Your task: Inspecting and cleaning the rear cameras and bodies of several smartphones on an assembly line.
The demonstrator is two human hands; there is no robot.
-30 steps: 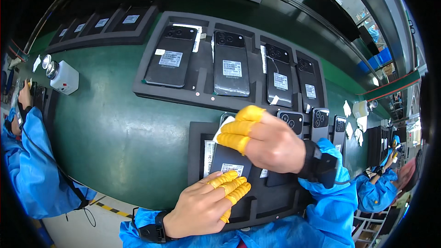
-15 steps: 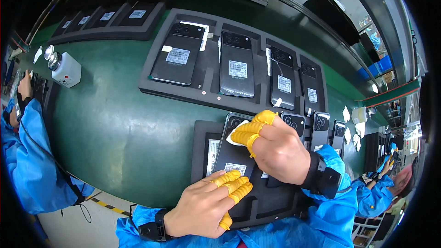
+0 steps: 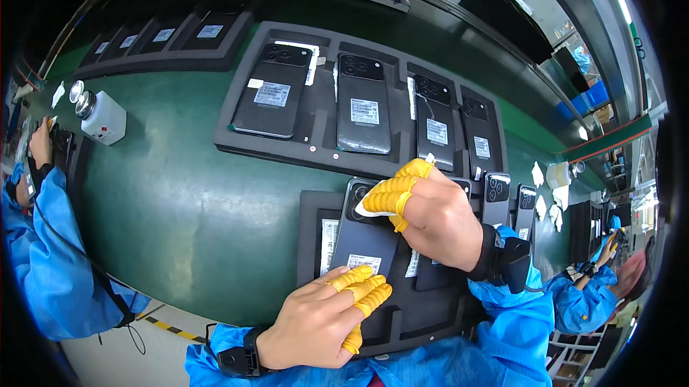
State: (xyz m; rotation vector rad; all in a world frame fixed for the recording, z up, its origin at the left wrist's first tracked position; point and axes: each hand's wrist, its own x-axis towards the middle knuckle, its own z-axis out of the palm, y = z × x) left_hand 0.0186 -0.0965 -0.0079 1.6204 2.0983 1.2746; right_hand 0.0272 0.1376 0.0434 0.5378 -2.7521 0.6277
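A dark smartphone (image 3: 367, 240) lies back up in the near black foam tray (image 3: 310, 218), a white label low on its back. My left hand (image 3: 316, 322), with yellow finger cots, grips its lower end, fingertips against the back below the label; the thumb is partly hidden. In my right hand (image 3: 441, 218), also in yellow finger cots, a folded white wipe (image 3: 367, 208) is pinched against the phone's camera area. The right hand covers part of a neighbouring phone. Two more smartphones, one of them here (image 3: 495, 197), stand in line to the right.
Beyond is another foam tray (image 3: 287, 144) with several labelled phones. A third tray (image 3: 165, 60) sits far left, near a white bottle (image 3: 106, 118) with a metal top. Loose white wipes (image 3: 555, 216) and another container (image 3: 560, 174) lie right. Co-workers in blue sleeves (image 3: 54, 243) work on both sides.
The right hand and wipe have shifted slightly on the camera area, uncovering more lenses and tilting the wipe flatter. The left hand keeps its place on the phone. The whole view has shifted a little.
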